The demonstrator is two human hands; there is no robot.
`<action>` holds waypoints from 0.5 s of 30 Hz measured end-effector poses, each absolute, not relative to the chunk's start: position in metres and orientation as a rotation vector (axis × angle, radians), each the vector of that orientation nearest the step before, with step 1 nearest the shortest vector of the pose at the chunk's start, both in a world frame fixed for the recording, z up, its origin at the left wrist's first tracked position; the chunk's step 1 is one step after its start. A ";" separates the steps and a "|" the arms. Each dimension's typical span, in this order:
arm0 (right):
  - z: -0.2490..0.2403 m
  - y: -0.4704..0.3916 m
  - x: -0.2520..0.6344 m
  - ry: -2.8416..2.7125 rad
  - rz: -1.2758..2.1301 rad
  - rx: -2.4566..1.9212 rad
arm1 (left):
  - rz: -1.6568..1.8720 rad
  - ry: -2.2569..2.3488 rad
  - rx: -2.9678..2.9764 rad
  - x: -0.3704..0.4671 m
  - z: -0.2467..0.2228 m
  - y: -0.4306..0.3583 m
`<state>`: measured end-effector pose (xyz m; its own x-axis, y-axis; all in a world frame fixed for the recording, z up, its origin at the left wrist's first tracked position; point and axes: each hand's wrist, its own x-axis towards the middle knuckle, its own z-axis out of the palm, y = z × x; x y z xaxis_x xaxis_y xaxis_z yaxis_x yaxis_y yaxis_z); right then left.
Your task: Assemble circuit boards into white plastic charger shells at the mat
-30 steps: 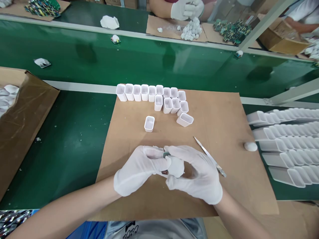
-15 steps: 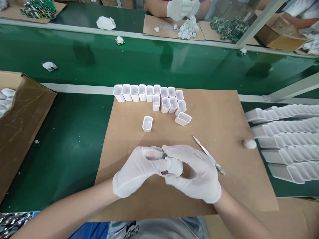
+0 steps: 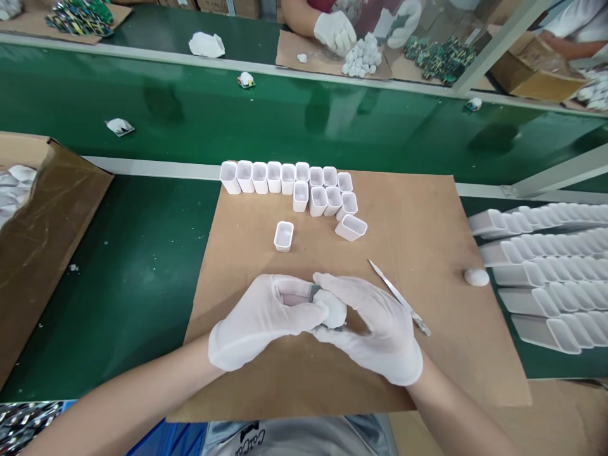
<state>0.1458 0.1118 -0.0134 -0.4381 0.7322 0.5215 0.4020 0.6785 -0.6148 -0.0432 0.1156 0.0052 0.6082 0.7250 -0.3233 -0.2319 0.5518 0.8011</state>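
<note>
Both my hands wear white gloves and meet over the cardboard sheet. Between them is a small green-edged board with a rounded white lump [image 3: 332, 310] on it, mostly hidden by the fingers. My left hand [image 3: 268, 320] pinches it from the left, thumb across its near side. The fingers of my right hand [image 3: 375, 326] curl round the right side, thumb and fingertips touching it. Beyond my hands stands a single white plastic cup [image 3: 284, 236]. A slim pointed tool [image 3: 399, 296] lies by my right hand. Farther right rests a white ball [image 3: 476, 277].
White cups [image 3: 274, 177] stand in rows at the back of the cardboard [image 3: 408, 234], one tilted. Nested cups [image 3: 546, 247] line the right. An open box [image 3: 52, 234] of white pieces stands left. Across the green belt [image 3: 199, 114], which carries lumped boards, a co-worker's gloved hands [image 3: 336, 33] handle items.
The lumped board has turned in my fingers, so more of the white lump shows. Pieces on the green belt have shifted right. The co-worker's hands have moved apart.
</note>
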 end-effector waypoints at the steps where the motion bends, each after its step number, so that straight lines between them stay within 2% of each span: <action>1: -0.014 0.111 0.146 -2.083 0.496 -0.874 | 0.632 0.701 0.786 -0.042 0.006 0.116; 7: -0.018 0.107 0.147 -1.870 0.788 -0.926 | 0.691 0.579 0.709 -0.038 0.005 0.115; 12: -0.010 0.113 0.146 -2.009 0.621 -0.798 | 0.670 0.613 0.741 -0.041 0.000 0.113; 15: -0.009 0.115 0.145 -1.988 0.661 -0.769 | 0.608 0.741 0.771 -0.044 -0.001 0.112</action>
